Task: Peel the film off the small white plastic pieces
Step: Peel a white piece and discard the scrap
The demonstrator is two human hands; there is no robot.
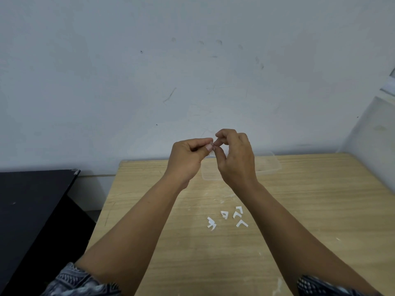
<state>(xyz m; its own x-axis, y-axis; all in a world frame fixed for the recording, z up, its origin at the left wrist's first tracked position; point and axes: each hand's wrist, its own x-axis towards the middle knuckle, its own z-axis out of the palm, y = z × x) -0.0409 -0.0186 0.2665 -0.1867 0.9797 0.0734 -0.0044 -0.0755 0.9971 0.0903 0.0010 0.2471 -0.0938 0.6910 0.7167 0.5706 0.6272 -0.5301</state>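
I see both hands raised above the wooden table [299, 210], meeting in front of the pale wall [149, 71]. My landmark is the clear plastic tub [269, 167] at the far edge of the table, against the wall. The left hand [188, 159] hovers just left of the tub, fingers curled in, thumb and forefinger pinched on a tiny piece [211, 144] — too small for me to tell its shape or whether film clings to it. The right hand [236, 157] sits directly in front of the tub and hides its middle; its fingers are curled too, with the fingertips [217, 143] brought up against that same tiny piece, touching the left thumb. I cannot tell which hand bears most of the grip.

Nearer to me than the tub, well apart from it, lie the small white plastic pieces [229, 216] on the bare wood — I count about 5, angular shapes scattered close together, between the 2 forearms. Faint whitish smears mark the wood between them and the tub.

Far left of the tub, apart from the table, stands a black surface [32, 199], lower and darker. Patterned dark sleeves [79, 280] show at the bottom edge, pushed up past both elbows.
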